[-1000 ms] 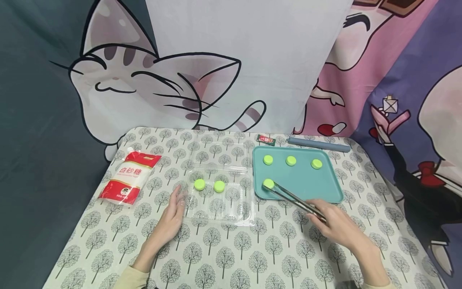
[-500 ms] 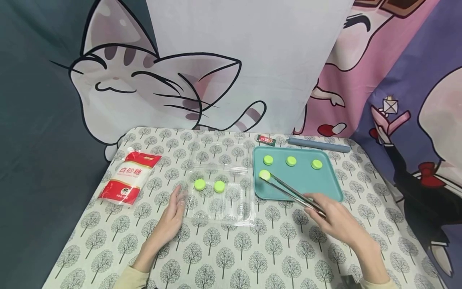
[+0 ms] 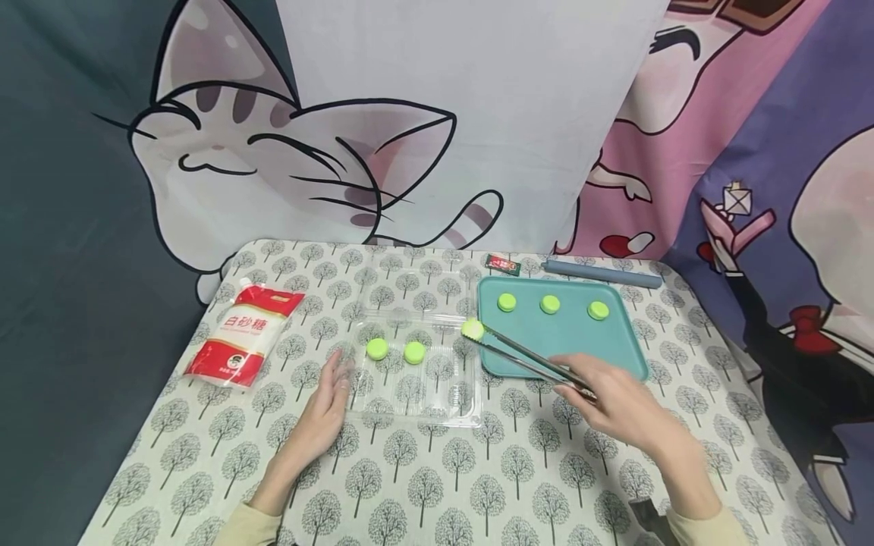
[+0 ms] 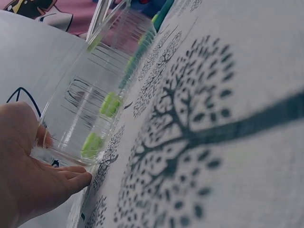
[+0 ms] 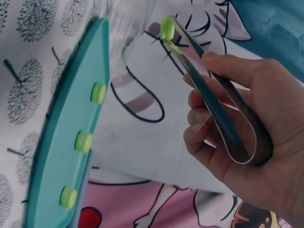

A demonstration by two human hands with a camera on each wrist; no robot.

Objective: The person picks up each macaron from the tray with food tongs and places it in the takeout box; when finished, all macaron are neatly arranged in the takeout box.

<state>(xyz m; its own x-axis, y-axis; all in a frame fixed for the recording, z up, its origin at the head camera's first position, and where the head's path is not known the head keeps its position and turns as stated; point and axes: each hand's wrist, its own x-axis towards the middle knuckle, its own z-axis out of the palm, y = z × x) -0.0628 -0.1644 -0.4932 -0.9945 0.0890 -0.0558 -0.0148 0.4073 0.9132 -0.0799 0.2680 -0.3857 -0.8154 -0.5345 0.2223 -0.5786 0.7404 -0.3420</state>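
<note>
My right hand (image 3: 617,402) grips metal tongs (image 3: 536,362); their tips pinch a green round piece (image 3: 473,329) above the seam between the clear plastic box (image 3: 444,409) and the teal tray (image 3: 573,356). In the right wrist view the tongs (image 5: 218,109) hold the piece (image 5: 167,28) off the surface. Two green pieces (image 3: 377,349) lie in the box's left part; three more (image 3: 549,304) stand along the tray's back. At the box's left edge rests my left hand (image 3: 321,417), thumb and fingers around its wall, as the left wrist view also shows (image 4: 33,175).
On the left lies a red and white bag (image 3: 244,336). Behind the tray are a small red and green packet (image 3: 503,264) and a grey-blue roll (image 3: 604,273). The box's clear lid (image 3: 416,292) lies folded back behind it. Printed cloths hang behind the table.
The tongs have lifted the front-left green piece off the tray and carried it left to the box's right edge. My right hand moved left with them; my left hand stayed still.
</note>
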